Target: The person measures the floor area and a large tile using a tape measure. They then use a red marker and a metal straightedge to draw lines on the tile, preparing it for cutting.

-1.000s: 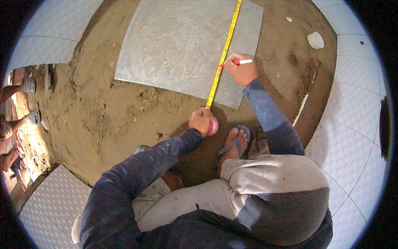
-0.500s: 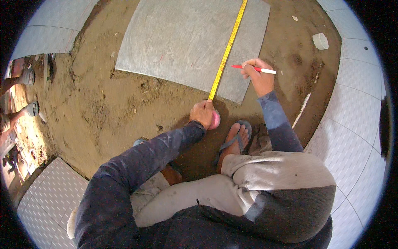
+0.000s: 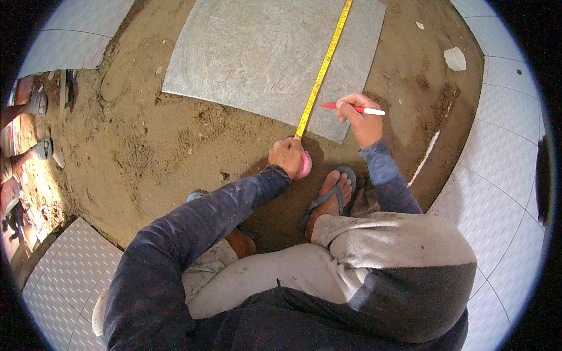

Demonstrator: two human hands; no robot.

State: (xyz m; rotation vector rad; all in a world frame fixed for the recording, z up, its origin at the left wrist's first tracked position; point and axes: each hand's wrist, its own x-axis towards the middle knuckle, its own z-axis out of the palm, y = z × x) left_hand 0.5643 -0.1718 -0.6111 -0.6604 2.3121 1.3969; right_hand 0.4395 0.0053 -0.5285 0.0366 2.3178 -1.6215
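Nearest on my feed: one pair of pale, soiled trousers [image 3: 252,281], knees bent, below a dark sleeved top [image 3: 252,327]. Lower left, a patch of grey patterned tiles [image 3: 67,275]. One grey thong sandal [image 3: 335,195], on the right foot, planted on brown sand [image 3: 134,158]. Ahead of it, my left hand [image 3: 285,157], fingers wrapped about a pink tape measure [image 3: 305,166], its case partly hidden by the palm, held just off the slab's near edge. One yellow blade [image 3: 324,73], run out from that hand, straight across the slab and past the upper edge of view. My right hand [image 3: 363,120], thumb and fingers pinching one red-and-white marker [image 3: 373,111], tip aimed leftward, near the blade but apart from it; I cannot tell whether the tip touches the surface. One grey slab [image 3: 252,58], flat on the sand, bearing short red marks. To the right, a run of pale laid tiles [image 3: 492,158]. Farther, one white cup [image 3: 455,59], tilted, on the sand. Far left, another person's sandalled feet [image 3: 42,149].
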